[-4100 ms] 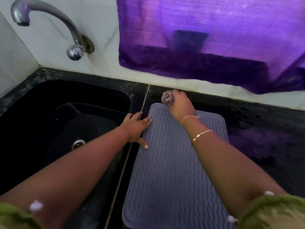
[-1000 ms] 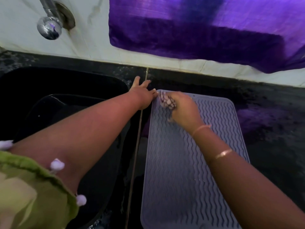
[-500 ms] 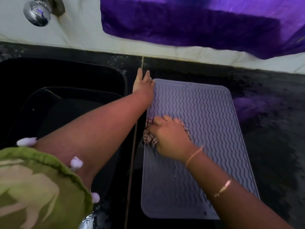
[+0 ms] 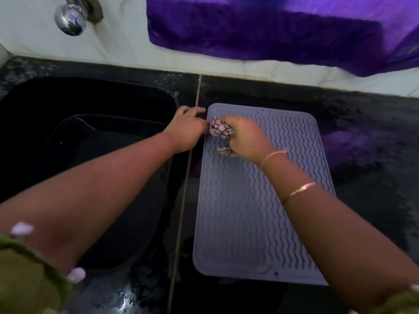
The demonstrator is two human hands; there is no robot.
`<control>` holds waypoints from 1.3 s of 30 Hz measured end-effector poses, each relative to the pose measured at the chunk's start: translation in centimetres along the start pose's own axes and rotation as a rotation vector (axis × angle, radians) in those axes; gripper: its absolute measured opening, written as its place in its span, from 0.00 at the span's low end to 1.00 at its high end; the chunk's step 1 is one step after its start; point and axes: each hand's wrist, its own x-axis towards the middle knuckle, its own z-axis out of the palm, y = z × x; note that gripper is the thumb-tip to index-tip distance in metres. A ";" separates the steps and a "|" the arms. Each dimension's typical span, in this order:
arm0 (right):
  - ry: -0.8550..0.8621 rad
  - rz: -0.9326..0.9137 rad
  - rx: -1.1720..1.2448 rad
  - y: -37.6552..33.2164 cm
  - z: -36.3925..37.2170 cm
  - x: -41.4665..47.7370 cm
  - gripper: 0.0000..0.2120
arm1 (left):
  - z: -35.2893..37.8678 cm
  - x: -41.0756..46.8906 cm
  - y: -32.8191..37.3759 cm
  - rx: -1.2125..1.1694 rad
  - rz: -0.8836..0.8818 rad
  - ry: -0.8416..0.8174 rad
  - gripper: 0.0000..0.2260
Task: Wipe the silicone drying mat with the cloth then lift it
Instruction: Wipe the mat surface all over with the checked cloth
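The right hand (image 4: 246,138), fingers curled round the cloth (image 4: 218,130), should stroke firmly along the ridged mat (image 4: 244,211); the left hand (image 4: 187,130), fingers relaxed beside the far corner, should pin it.

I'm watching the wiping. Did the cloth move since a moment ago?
Yes. The cloth slid up the left side of the mat, away from the person, toward its far left corner.

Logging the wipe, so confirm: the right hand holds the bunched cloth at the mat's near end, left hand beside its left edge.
Not the near end: the head view shows the right hand holding the bunched cloth at the far end of the mat. The left hand is beside its left edge.
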 end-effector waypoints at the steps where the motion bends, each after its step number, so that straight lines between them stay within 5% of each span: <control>1: -0.036 -0.008 -0.065 -0.2 0.5 0.1 0.21 | 0.2 -0.5 0.2 -0.034 -0.018 -0.048 0.24; 7: -0.026 -0.134 -0.271 -0.6 3.4 -4.4 0.18 | 1.7 -1.0 0.1 -0.297 -0.233 -0.215 0.20; 12: -0.101 -0.220 -0.122 -1.2 3.3 -9.3 0.22 | 0.9 -0.6 0.7 -0.084 -0.124 -0.290 0.29; 15: -0.187 -0.123 0.143 -0.5 2.1 -9.5 0.20 | -0.3 0.3 1.1 -0.116 -0.161 -0.342 0.23; 19: -0.043 0.099 0.515 0.6 -1.3 -5.2 0.15 | -1.3 1.4 0.7 -0.006 -0.136 -0.279 0.32; 23: 0.236 0.072 0.271 2.1 -4.5 2.3 0.14 | -2.1 2.9 1.5 0.149 -0.138 -0.409 0.43; 29: -0.063 0.144 -0.119 3.7 -1.5 6.9 0.22 | -2.1 4.3 1.6 0.301 -0.162 -0.536 0.48; 32: 0.034 0.083 -0.257 2.9 0.0 5.0 0.23 | -2.2 4.0 1.3 0.245 -0.165 -0.528 0.49; 39: 0.025 -0.117 -0.143 3.1 1.3 -3.0 0.22 | -2.2 3.7 0.9 0.177 -0.169 -0.522 0.49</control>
